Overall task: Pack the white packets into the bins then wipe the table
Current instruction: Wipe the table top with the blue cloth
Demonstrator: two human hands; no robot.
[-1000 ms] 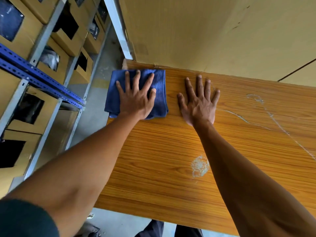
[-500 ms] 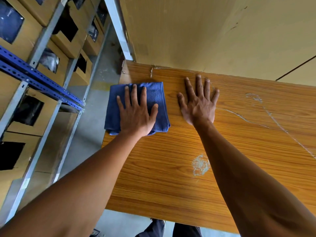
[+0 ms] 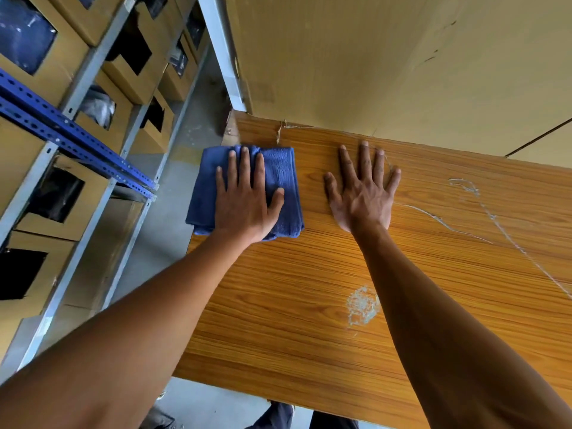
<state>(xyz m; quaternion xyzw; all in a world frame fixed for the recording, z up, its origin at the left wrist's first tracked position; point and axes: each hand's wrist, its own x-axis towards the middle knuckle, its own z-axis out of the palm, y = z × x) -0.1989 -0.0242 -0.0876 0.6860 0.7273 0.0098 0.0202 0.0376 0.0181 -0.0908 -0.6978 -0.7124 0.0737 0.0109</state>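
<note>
My left hand (image 3: 244,202) lies flat on the cloth (image 3: 278,181), fingers straight and a little spread, thumb out to the right, pressing it down without curling round it; the cloth is blue, folded, and sits at the table's (image 3: 294,305) far left corner, its left edge hanging just past the table edge. My right hand (image 3: 362,193) rests palm-down on the bare wood just beside the cloth, fingers splayed wide, holding nothing; the two hands do not touch. A pale scuff (image 3: 362,305) marks the wood near my right forearm; thin white streaks (image 3: 483,212) run across the surface further right. Cardboard bins (image 3: 123,66) stand on the rack (image 3: 77,134) to my left, across a strip of floor; I see no white packets on the table; a large board (image 3: 371,57) rises behind the table's far edge.
</note>
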